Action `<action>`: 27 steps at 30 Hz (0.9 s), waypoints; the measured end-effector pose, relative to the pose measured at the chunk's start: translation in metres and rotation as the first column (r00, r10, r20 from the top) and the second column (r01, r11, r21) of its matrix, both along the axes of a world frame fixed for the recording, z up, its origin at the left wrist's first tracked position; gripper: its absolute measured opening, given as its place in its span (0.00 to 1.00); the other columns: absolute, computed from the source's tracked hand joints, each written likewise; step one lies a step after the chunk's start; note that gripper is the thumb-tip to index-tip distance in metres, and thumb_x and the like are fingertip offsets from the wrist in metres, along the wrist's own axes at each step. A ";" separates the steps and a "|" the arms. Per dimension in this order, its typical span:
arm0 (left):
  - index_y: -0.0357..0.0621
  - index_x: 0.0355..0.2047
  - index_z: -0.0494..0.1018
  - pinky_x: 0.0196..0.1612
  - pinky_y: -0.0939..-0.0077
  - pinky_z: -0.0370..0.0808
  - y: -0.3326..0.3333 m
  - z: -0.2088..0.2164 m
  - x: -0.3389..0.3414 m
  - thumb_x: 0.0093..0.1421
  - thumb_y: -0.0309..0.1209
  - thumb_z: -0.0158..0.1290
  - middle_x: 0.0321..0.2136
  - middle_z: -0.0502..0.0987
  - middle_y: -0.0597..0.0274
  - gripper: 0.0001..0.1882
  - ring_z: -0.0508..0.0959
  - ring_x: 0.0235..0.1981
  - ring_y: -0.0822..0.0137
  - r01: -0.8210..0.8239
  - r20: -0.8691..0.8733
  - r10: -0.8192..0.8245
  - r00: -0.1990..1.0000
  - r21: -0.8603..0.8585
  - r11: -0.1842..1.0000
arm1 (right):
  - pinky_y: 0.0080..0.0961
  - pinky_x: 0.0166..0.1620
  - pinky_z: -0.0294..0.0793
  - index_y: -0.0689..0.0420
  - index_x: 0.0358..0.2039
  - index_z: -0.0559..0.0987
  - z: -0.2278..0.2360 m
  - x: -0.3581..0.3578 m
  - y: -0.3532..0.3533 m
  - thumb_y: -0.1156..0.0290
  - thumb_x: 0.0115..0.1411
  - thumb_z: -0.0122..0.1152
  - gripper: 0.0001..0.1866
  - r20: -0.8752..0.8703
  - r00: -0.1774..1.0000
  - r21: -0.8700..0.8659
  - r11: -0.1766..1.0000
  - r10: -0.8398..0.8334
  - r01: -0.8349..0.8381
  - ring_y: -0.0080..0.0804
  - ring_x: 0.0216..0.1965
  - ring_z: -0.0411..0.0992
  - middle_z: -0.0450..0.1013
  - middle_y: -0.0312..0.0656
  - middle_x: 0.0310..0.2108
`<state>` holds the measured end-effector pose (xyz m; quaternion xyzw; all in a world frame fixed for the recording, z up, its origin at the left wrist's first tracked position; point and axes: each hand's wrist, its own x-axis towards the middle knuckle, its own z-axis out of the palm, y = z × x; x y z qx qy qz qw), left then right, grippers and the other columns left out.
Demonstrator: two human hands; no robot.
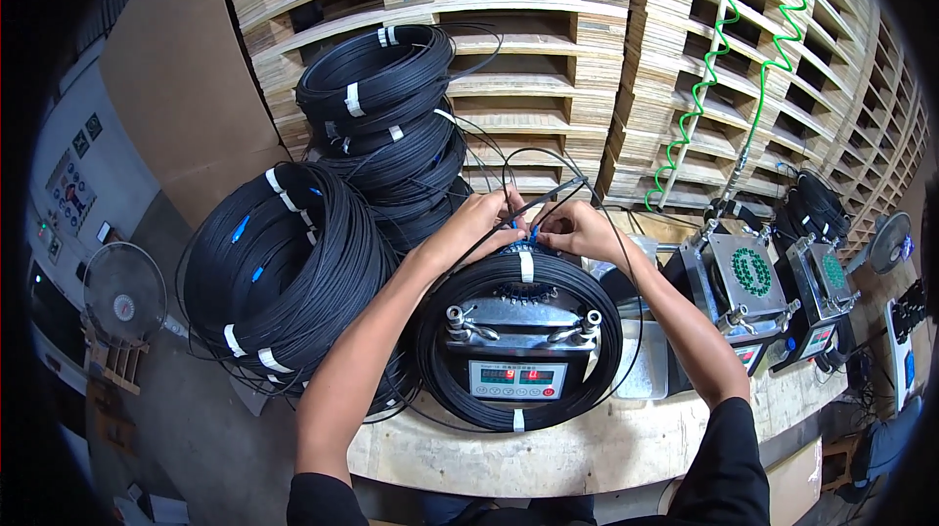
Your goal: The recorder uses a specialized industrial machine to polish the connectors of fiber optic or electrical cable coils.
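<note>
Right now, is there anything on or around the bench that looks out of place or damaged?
Nothing looks spilled or plainly damaged. Only the topmost black cable coil, left of centre, looks slightly untidy: a loose loop juts out on its right, outside the white bands.

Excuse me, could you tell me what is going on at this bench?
A person has the left hand and right hand close together by small blue connectors at the far side of a machine. Their exact grip is too small to tell. A coil of black cable encircles the machine in this view, and its control panel is lit. More black coils are piled to the left, and a similar machine stands to the right.
</note>
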<state>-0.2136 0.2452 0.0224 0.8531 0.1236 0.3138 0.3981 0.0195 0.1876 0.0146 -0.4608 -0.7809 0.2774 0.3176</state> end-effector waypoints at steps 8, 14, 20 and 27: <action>0.37 0.37 0.70 0.32 0.69 0.74 -0.010 0.017 -0.004 0.55 0.22 0.62 0.26 0.76 0.50 0.13 0.77 0.27 0.62 -0.110 -0.117 0.153 0.981 0.310 0.944 | 0.23 0.32 0.71 0.67 0.33 0.83 0.006 -0.004 -0.006 0.73 0.58 0.67 0.08 0.012 1.000 -0.028 0.999 0.018 -0.018 0.22 0.27 0.71 0.77 0.39 0.30; 0.34 0.31 0.75 0.31 0.67 0.76 -0.012 0.026 0.004 0.51 0.23 0.65 0.25 0.80 0.46 0.10 0.83 0.28 0.54 -0.120 -0.176 0.201 0.964 0.389 0.913 | 0.21 0.33 0.73 0.64 0.42 0.82 -0.002 0.003 0.002 0.75 0.59 0.66 0.11 0.002 1.000 -0.074 0.997 0.010 -0.010 0.18 0.28 0.72 0.79 0.36 0.27; 0.32 0.30 0.78 0.32 0.65 0.78 -0.019 0.036 0.004 0.48 0.18 0.66 0.25 0.80 0.41 0.09 0.85 0.30 0.54 -0.182 -0.228 0.254 0.940 0.294 0.938 | 0.22 0.34 0.74 0.63 0.42 0.82 -0.007 0.006 0.008 0.75 0.59 0.66 0.11 0.003 1.000 -0.093 0.995 0.029 -0.029 0.18 0.30 0.73 0.80 0.37 0.30; 0.32 0.32 0.80 0.34 0.70 0.78 -0.012 0.028 0.000 0.48 0.22 0.68 0.28 0.82 0.42 0.12 0.85 0.30 0.60 -0.204 -0.242 0.255 0.936 0.214 0.955 | 0.21 0.36 0.76 0.63 0.40 0.82 0.003 0.001 0.003 0.73 0.59 0.68 0.10 -0.041 0.999 -0.139 0.990 0.028 -0.033 0.20 0.32 0.76 0.81 0.38 0.31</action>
